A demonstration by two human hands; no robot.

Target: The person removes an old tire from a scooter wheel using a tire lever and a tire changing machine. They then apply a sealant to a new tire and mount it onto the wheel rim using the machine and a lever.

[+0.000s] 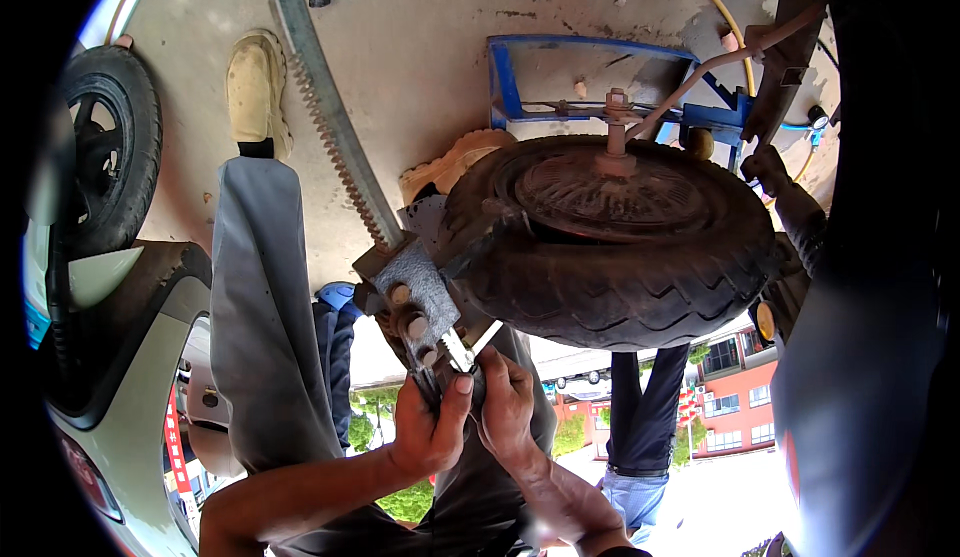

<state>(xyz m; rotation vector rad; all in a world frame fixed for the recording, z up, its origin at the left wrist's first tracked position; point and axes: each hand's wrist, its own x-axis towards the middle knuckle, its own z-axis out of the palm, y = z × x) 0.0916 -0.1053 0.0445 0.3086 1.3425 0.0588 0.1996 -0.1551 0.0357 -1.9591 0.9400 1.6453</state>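
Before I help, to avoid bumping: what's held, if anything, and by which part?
Both hands appear to hold the toothed metal tool by its lower end, below the bolted block.

From here the left hand [432, 429] and right hand [506, 405] partly hide the toothed-bar clamp's [430, 297] lower end; the tyre [620, 299] covers part of one tan shoe [455, 161].

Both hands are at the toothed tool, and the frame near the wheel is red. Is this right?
The head view shows the frame near the wheel is blue, not red. Left hand and right hand are indeed at the toothed tool.
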